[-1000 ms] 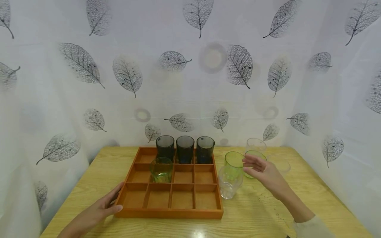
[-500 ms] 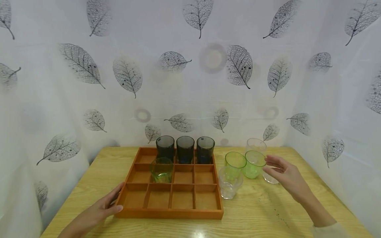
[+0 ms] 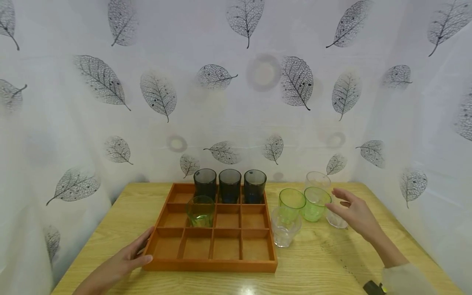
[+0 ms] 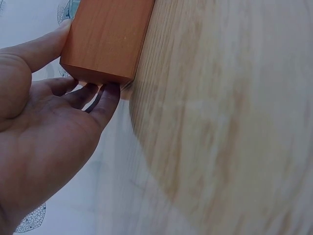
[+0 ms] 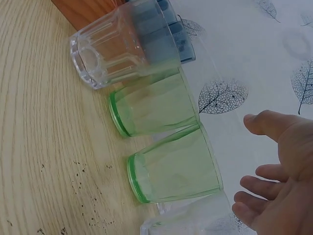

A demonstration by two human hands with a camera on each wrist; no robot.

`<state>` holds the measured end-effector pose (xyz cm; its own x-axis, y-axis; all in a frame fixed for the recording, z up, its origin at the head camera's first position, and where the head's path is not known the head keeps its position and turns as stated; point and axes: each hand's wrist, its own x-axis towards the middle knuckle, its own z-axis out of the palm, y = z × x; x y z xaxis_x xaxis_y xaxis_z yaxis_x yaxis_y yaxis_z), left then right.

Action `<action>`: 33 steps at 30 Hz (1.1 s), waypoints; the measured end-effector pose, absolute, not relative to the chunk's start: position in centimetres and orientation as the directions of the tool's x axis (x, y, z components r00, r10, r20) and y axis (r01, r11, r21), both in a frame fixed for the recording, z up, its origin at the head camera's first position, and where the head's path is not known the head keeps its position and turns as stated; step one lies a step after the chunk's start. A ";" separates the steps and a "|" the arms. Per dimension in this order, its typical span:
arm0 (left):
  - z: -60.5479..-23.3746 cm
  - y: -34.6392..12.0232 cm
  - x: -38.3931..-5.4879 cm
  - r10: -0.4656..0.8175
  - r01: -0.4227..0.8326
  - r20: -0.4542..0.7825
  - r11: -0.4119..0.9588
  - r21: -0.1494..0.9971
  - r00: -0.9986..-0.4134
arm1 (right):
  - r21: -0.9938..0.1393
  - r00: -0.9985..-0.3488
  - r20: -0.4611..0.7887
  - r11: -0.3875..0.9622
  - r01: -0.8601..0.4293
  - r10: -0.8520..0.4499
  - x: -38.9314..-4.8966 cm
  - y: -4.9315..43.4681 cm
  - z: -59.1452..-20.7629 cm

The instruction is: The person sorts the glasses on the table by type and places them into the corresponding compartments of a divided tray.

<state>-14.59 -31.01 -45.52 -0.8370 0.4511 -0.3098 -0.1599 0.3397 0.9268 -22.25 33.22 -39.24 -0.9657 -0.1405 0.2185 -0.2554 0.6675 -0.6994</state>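
Observation:
My left hand (image 3: 127, 259) holds the front left corner of an orange-brown wooden compartment tray (image 3: 210, 265). In the left wrist view its thumb lies at the tray's upper edge and its fingertips are against the side wall. My right hand (image 3: 355, 215) is raised with thumb and fingers apart, holding nothing. It is just right of a green glass (image 3: 313, 205), overlapping a clear glass (image 3: 336, 220) behind it. Another green glass (image 5: 154, 105) and a faceted clear glass (image 5: 112, 49) stand in line towards the tray. A further clear glass (image 3: 318, 179) is at the back.
Three dark grey glasses (image 3: 230, 186) fill back-row compartments of the tray. One green glass (image 3: 200, 211) occupies a middle-row compartment. A leaf-patterned white curtain (image 3: 236, 123) hangs behind the wood-grain table (image 3: 313, 262) and along its sides.
My right hand has moved right, from in front of the green glasses to beside the right-hand one, over the clear glass. The left hand and tray have stayed put.

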 end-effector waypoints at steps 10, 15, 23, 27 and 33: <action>-45.3 -30.8 -14.5 0.441 -0.155 -0.306 0.345 0.926 -0.844 | -0.580 -0.958 0.240 0.768 -0.271 -0.157 -24.3 32.5 -40.5; -45.3 -30.8 -14.5 0.440 -0.151 -0.303 0.347 0.926 -0.845 | -0.556 -0.961 0.218 0.788 -0.265 -0.169 -24.6 32.1 -40.7; -45.3 -30.9 -14.6 0.448 -0.136 -0.288 0.342 0.930 -0.847 | -0.458 -0.964 0.180 0.850 -0.260 -0.197 -25.4 31.9 -40.6; -45.4 -30.9 -14.6 0.447 -0.130 -0.286 0.347 0.929 -0.847 | -0.388 -0.961 0.189 0.884 -0.262 -0.202 -25.9 31.7 -40.9; -45.6 -31.0 -14.6 0.452 -0.122 -0.277 0.342 0.932 -0.848 | -0.325 -0.958 0.213 0.911 -0.253 -0.190 -26.0 31.4 -41.2</action>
